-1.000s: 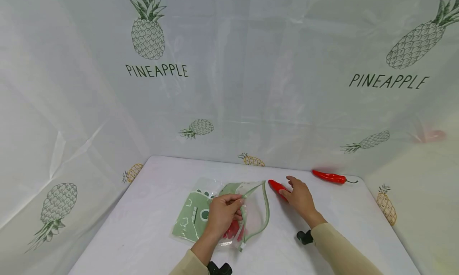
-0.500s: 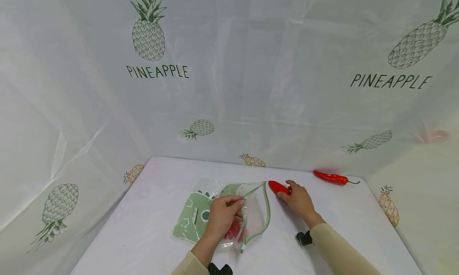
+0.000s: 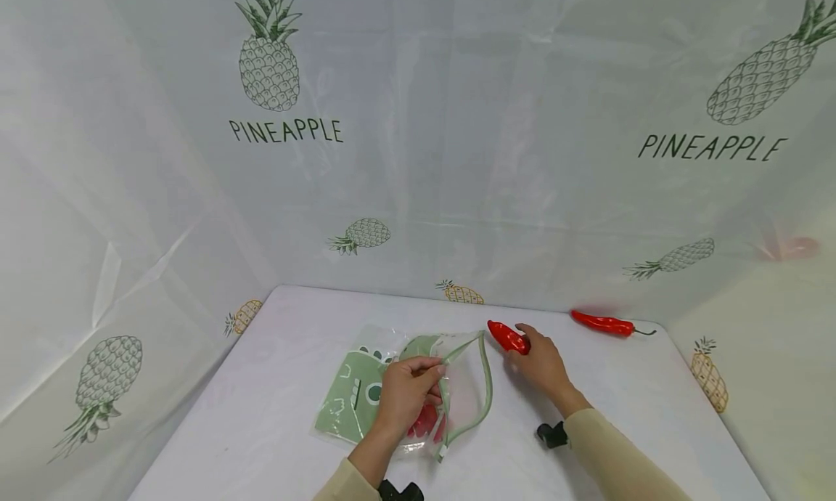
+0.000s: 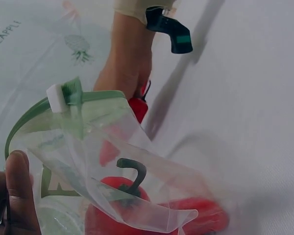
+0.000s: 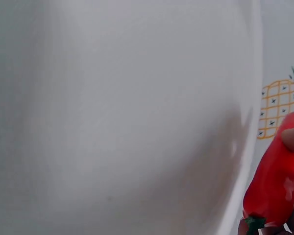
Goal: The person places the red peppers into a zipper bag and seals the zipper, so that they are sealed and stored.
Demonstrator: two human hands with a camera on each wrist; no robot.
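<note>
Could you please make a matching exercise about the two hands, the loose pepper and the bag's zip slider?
Things:
1. left hand
2. right hand
3. loose pepper
4. zip slider

Descriptions:
A. at the far right of the table
B. white
C. gripping a red pepper
D. pinching the edge of the bag

Pairs: 1-D; 2-C; 3-A; 4-B

White surface (image 3: pixel 228 414), rounded far corners, closed in by pale, semi-translucent sheeting (image 3: pixel 470 174) at back and both sides. Green-black pineapple prints (image 3: pixel 270 72), two big ones at top with "PINEAPPLE" lettering (image 3: pixel 286 131); smaller orange pineapple prints (image 3: pixel 463 293) low down by the surface edge. Sharp creases (image 3: pixel 157 269) on left side. Blurry reddish patch (image 3: pixel 792 248) at right, source unclear. Light diffuse, shadows soft.
</note>
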